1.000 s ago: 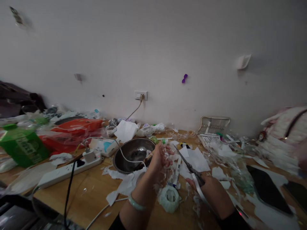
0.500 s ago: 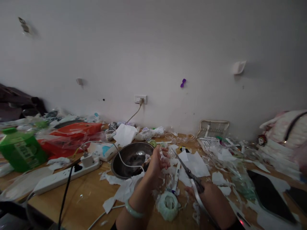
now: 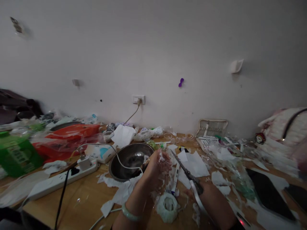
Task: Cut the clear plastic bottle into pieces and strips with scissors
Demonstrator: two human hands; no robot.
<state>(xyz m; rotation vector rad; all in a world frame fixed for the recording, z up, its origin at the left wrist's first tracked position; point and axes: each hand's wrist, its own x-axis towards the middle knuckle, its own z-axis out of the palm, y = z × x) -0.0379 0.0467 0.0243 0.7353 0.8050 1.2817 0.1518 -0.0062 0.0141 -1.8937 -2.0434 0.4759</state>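
My left hand (image 3: 155, 166) is raised over the wooden table (image 3: 81, 198), its fingers curled around a crumpled piece of clear plastic (image 3: 165, 158). My right hand (image 3: 211, 198) grips the handles of a pair of scissors (image 3: 188, 174). The blades point up and left, and their tips reach the plastic beside my left fingers. A steel bowl (image 3: 128, 161) sits just left of my left hand. Below the hands lies a pale green roll (image 3: 167, 207) wrapped in film.
A white power strip (image 3: 59, 179) with a plugged charger and cables lies at the left. A green carton (image 3: 16, 156), red packaging (image 3: 69, 135), paper scraps (image 3: 195, 164), a dark phone (image 3: 268, 191) and a white rack (image 3: 212, 127) crowd the table along the wall.
The view shifted slightly. My left hand turned the plastic a little and the scissor tips stay against it. Both hands remain in nearly the same place.
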